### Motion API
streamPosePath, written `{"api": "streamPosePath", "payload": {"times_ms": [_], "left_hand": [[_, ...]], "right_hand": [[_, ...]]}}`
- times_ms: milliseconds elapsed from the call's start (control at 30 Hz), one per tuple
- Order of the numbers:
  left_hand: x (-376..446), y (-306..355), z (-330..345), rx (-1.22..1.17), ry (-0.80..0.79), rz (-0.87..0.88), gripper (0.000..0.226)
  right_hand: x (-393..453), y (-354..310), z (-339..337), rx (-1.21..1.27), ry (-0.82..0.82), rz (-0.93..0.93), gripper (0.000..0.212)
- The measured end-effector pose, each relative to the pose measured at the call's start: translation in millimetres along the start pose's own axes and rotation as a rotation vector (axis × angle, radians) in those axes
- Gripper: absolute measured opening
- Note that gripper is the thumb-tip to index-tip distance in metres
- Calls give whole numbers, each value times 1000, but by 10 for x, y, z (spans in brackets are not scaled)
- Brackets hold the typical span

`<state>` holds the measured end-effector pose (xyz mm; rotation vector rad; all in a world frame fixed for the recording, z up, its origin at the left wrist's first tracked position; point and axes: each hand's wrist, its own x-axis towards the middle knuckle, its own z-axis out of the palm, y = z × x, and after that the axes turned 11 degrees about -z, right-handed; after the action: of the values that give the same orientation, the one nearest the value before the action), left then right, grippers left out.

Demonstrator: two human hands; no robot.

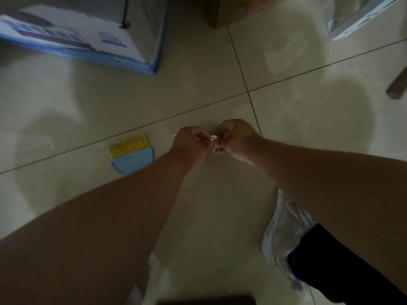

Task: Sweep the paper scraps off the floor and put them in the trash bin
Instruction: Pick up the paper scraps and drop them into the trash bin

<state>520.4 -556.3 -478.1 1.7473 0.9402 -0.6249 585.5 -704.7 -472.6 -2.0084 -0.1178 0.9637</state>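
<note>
Dim, underexposed head view; colours muted, greenish cast over glossy beige tiled floor (198, 89). Pale soft reflections on tiles beyond and to right of small blue hand brush with yellow bristles (131, 155), brightest toward top right corner. Broad soft-edged shadows on tiles left of brush and far right of it. Bare forearms nearer than brush dark, almost without detail. Overall softness, fine detail smeared. Wide-angle bending: tile joints beyond brush run curved and splayed; frame corners blurred.
</note>
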Motion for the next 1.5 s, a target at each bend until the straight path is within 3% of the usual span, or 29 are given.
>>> {"api": "streamPosePath", "payload": {"times_ms": [167,267,433,500,633,767,967,1033,1133,1267,1367,1500], "left_hand": [[8,-27,-70,-273,-55,-84,18],[24,-46,-142,-307,-49,-89,17],[-53,-123,-225,-165,-21,-14,22],[-78,-159,-215,-127,-18,13,23],[-24,-250,-187,-61,-6,49,32],[-24,-221,-195,168,11,180,33],[9,-55,-134,539,-13,360,34],[21,-20,-114,592,14,356,22],[34,9,-81,658,40,337,11],[42,8,-69,683,66,316,14],[31,-41,-68,688,73,305,12],[-2,-136,-119,562,87,229,8]], "right_hand": [[-61,-195,-67,142,-11,9,19],[-60,-172,-82,125,-10,8,26],[-130,32,-65,-411,-144,-167,22],[-151,60,-1,-517,-157,-237,22],[-146,65,117,-574,-70,-332,20],[-139,97,168,-626,-16,-384,18],[-75,65,156,-717,-51,-361,24],[-64,65,139,-720,-69,-352,19],[-72,67,130,-715,-75,-350,13],[-83,71,138,-706,-79,-377,20],[-79,98,136,-807,-106,-428,12],[-86,130,174,-867,-85,-444,10]]}}
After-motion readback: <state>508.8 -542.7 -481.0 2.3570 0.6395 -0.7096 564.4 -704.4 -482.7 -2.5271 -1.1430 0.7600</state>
